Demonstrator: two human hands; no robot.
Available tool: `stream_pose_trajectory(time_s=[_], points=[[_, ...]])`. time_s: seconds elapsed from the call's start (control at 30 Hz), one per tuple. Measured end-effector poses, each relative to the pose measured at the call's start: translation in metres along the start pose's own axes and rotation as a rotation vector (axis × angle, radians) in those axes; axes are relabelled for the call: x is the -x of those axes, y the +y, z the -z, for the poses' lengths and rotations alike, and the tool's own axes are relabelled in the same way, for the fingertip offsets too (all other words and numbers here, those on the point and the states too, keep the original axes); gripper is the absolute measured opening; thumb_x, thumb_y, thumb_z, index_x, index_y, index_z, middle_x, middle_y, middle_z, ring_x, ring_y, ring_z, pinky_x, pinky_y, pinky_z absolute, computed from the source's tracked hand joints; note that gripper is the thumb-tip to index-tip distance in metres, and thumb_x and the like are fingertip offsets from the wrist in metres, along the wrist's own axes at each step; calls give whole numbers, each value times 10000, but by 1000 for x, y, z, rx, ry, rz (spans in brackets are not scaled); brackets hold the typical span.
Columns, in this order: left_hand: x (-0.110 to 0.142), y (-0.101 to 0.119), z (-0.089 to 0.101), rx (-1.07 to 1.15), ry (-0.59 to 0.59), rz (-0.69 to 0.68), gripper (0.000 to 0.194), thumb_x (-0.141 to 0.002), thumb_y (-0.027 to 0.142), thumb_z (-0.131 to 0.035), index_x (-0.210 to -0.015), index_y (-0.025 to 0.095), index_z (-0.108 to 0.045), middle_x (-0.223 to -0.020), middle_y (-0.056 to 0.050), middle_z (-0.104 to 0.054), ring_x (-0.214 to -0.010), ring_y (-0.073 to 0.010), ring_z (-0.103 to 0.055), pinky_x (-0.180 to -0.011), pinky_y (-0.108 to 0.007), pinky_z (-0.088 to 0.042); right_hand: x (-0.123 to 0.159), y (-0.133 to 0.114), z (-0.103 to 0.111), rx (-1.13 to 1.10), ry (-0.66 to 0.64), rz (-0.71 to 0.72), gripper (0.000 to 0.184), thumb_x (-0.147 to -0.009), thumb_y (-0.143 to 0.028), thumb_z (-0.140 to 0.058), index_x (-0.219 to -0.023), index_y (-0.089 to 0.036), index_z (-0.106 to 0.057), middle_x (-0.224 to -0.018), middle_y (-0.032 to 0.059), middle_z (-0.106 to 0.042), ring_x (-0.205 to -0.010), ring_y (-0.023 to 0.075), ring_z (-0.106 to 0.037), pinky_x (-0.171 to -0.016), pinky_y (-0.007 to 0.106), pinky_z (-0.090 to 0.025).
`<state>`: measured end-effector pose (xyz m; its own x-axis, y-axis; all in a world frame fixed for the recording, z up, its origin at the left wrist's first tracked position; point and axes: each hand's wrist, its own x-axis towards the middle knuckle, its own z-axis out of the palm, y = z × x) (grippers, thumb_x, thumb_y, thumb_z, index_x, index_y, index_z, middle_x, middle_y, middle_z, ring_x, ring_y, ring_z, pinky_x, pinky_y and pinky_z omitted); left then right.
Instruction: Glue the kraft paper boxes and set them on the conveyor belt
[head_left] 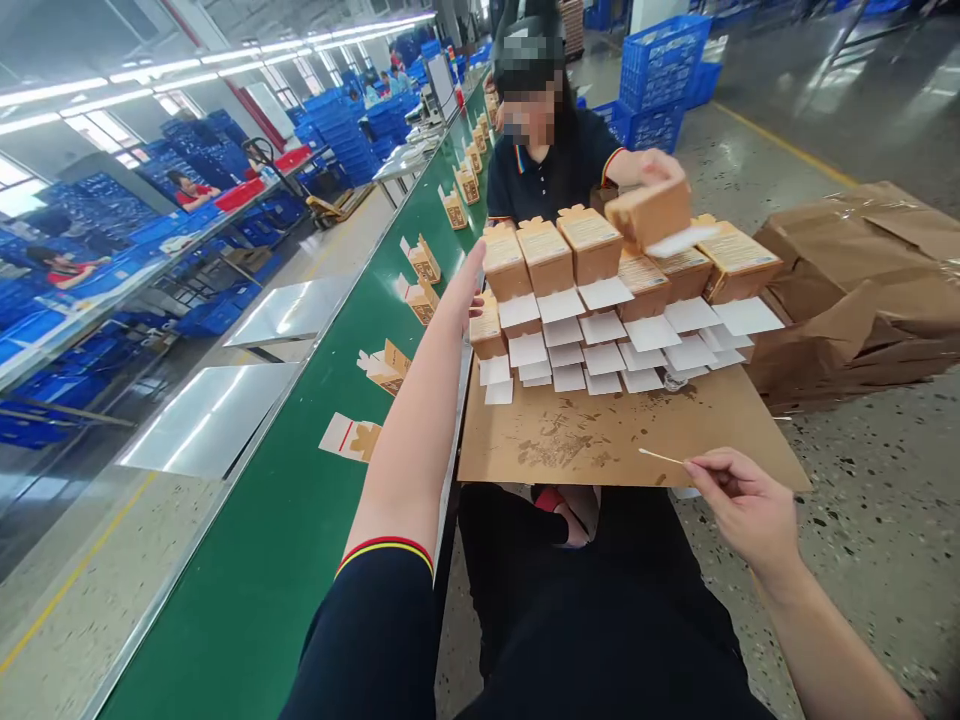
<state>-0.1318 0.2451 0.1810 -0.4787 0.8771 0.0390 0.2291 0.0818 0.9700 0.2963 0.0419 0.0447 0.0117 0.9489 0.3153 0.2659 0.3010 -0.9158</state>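
My right hand (pixel 746 505) pinches a cotton swab (pixel 661 456) by its end, over the front right of a brown cardboard sheet (pixel 495 455). The swab's white tip points left. Stretched forward, my left hand (pixel 474 285) is beside the left end of the stacked small brown cartons (pixel 546 262). Its fingers show in part and look extended; whether they touch a carton is unclear. White flaps (pixel 564 305) stick out from the cartons toward me. Across the stack, a co-worker's hand (pixel 656 168) holds another carton (pixel 651 212) above the pile.
A green conveyor belt (pixel 262 570) runs along my left, carrying several open cartons (pixel 421 262). The co-worker (pixel 559 160) sits beyond the stack. A large brown wrapped bundle (pixel 862 290) lies at right. Blue crates (pixel 660 70) stand behind. Dark wet-looking marks spot the cardboard.
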Motion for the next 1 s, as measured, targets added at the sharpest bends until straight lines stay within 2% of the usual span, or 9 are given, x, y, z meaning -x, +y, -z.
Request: stream_pose_trajectory(time_s=[0.1, 0.2, 0.33, 0.43, 0.53, 0.63, 0.7, 0.83, 1.0], points=[[-3, 8, -20, -103, -34, 207, 523, -929, 691, -812, -1127, 211, -749, -1251, -180, -718, -1054, -334, -687, -959, -480, -560, 7, 3, 8, 18, 37, -3, 521, -988, -762, -804, -812, -273, -781, -747, 42, -714, -619, 186, -635, -561, 334, -572], [3, 10, -18, -27, 41, 180, 352, -980, 546, -760, -1084, 211, -727, -1191, -128, -756, -1064, -316, -728, -1002, -482, -585, 7, 8, 14, 55, 93, 1, 524, -990, -762, -797, -810, -270, -776, -747, 45, -716, -622, 196, -641, -569, 349, -571], [36, 6, 14, 222, 99, -21, 382, -1025, 491, -663, -1223, 173, -737, -1219, -101, -789, -1254, -319, -770, -1112, -497, -605, -16, 13, 17, 187, 146, 52, 439, -1027, -654, -767, -844, -255, -787, -762, 58, -720, -632, 212, -653, -599, 372, -564], [94, -7, 43, 352, 16, -226, 520, -991, 554, -642, -1353, 203, -767, -1336, -110, -800, -1464, -360, -704, -1226, -519, -581, -52, 18, 19, 365, 162, 112, 319, -1041, -489, -723, -835, -249, -757, -765, 71, -693, -675, 237, -656, -677, 408, -575], [171, -38, 61, 353, -31, -232, 670, -909, 615, -721, -1499, 299, -753, -1439, -100, -795, -1553, -413, -647, -1261, -588, -582, -89, 27, 21, 523, 120, 90, 219, -1026, -326, -685, -821, -253, -713, -843, 104, -710, -768, 265, -673, -760, 430, -585], [239, -83, 62, 427, -54, -39, 727, -862, 631, -828, -1523, 337, -754, -1480, -113, -795, -1552, -442, -646, -1238, -615, -605, -113, 38, 18, 648, -1, 40, 180, -1028, -239, -651, -858, -232, -709, -941, 126, -741, -882, 269, -704, -816, 396, -574], [271, -114, 57, 483, -59, 111, 797, -796, 633, -924, -1518, 337, -759, -1513, -121, -784, -1528, -451, -665, -1227, -607, -614, -121, 46, 13, 711, -81, 36, 187, -1041, -213, -634, -872, -213, -713, -991, 143, -758, -931, 272, -711, -812, 379, -554], [303, -157, 50, 539, -89, 266, 967, -689, 533, -1067, -1568, 350, -707, -1606, -130, -730, -1527, -438, -671, -1255, -594, -591, -129, 57, 3, 767, -149, 46, 212, -1015, -159, -675, -816, -222, -712, -1014, 157, -775, -856, 273, -676, -729, 385, -508], [308, -177, 41, 464, -27, 271, 979, -667, 539, -1092, -1530, 314, -688, -1561, -165, -749, -1499, -435, -696, -1224, -575, -612, -134, 54, 7, 807, -176, 27, 223, -1008, -142, -684, -807, -231, -714, -996, 146, -763, -815, 281, -679, -731, 409, -512]])
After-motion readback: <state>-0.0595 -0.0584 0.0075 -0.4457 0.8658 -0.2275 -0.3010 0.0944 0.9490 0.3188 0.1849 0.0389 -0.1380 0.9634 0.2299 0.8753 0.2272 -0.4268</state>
